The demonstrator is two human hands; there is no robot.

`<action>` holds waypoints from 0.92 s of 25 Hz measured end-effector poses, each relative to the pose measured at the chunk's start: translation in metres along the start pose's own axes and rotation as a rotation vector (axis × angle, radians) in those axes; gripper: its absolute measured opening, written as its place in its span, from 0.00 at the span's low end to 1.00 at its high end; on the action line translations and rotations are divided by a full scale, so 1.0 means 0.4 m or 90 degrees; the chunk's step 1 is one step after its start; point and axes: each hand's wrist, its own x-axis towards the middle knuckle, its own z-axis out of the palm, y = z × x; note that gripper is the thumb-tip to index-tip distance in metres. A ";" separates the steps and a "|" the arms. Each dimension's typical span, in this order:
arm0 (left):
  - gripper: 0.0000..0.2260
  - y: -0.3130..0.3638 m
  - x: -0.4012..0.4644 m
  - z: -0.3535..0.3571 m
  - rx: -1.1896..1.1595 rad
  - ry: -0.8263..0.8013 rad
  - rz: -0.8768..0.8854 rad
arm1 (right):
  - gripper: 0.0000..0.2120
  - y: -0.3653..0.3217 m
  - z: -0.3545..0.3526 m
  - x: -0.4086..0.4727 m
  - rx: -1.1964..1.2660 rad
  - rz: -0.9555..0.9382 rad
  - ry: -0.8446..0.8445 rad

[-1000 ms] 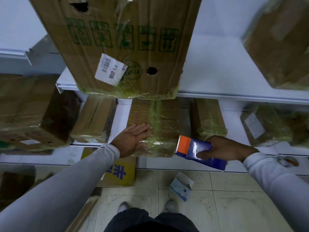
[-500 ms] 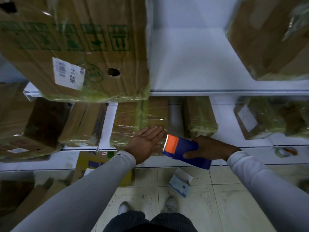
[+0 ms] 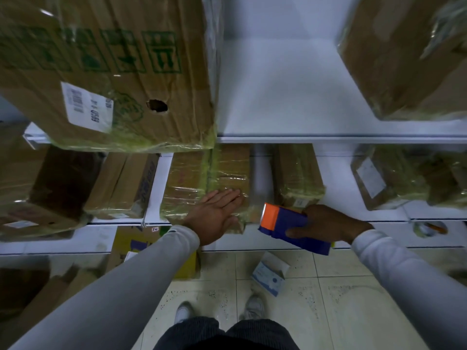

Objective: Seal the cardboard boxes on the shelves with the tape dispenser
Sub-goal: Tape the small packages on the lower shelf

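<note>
Looming top left, big labelled carton point(image 3: 108, 72) overhangs upper shelf point(image 3: 290, 138) | taped cardboard box point(image 3: 202, 183) sits on middle shelf, front edge | left hand point(image 3: 217, 214) flat, fingers straight, pressing box's near end | right hand point(image 3: 326, 224) grasps blue tape dispenser point(image 3: 290, 227), orange toothed end just beside box | small carton point(image 3: 270, 274) on floor.

Brown cardboard box point(image 3: 202, 183) under glossy, wrinkled clear tape, smooth blue and orange plastic tape dispenser point(image 3: 290, 227), matt white shelf point(image 3: 290, 97), speckled pale floor tiles point(image 3: 341, 299), soft grey cloth sleeve point(image 3: 126, 286)
</note>
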 end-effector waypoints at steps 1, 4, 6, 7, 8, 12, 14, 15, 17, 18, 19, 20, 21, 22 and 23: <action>0.25 0.005 0.000 -0.001 -0.007 0.004 -0.005 | 0.16 -0.016 0.016 0.022 -0.011 0.007 0.008; 0.25 0.009 0.007 -0.006 -0.025 0.004 -0.008 | 0.19 -0.049 0.049 0.072 -0.133 0.051 0.082; 0.25 0.004 0.000 -0.011 -0.033 0.002 -0.002 | 0.24 -0.020 0.067 0.073 -0.277 0.128 0.128; 0.26 0.006 -0.001 -0.012 -0.033 0.003 -0.001 | 0.26 0.009 0.078 0.063 -0.282 0.178 0.104; 0.27 0.012 0.005 -0.012 -0.032 0.008 -0.012 | 0.27 0.039 0.090 0.051 -0.244 0.216 0.065; 0.34 0.098 0.070 -0.008 0.033 0.059 -0.230 | 0.24 0.091 0.148 0.016 -0.069 0.215 0.091; 0.38 0.128 0.100 0.009 0.070 0.039 -0.290 | 0.23 0.081 0.166 0.015 -0.015 0.193 0.127; 0.39 0.130 0.106 0.022 0.085 0.034 -0.299 | 0.23 0.077 0.171 0.014 -0.004 0.180 0.135; 0.40 0.126 0.112 0.037 0.113 0.030 -0.297 | 0.22 0.077 0.163 0.009 0.023 0.168 0.152; 0.39 0.123 0.114 0.041 0.123 0.029 -0.290 | 0.22 0.079 0.156 0.007 0.029 0.160 0.158; 0.39 0.122 0.117 0.045 0.125 0.028 -0.284 | 0.21 0.082 0.148 0.006 0.026 0.151 0.160; 0.38 0.123 0.120 0.045 0.121 0.027 -0.281 | 0.21 0.081 0.141 0.007 0.024 0.141 0.165; 0.38 0.124 0.124 0.046 0.115 0.029 -0.279 | 0.21 0.081 0.134 0.008 0.027 0.131 0.172; 0.38 0.123 0.126 0.045 0.109 0.033 -0.277 | 0.21 0.080 0.127 0.010 0.034 0.121 0.180; 0.38 0.121 0.126 0.044 0.102 0.034 -0.274 | 0.21 0.078 0.122 0.011 0.045 0.110 0.186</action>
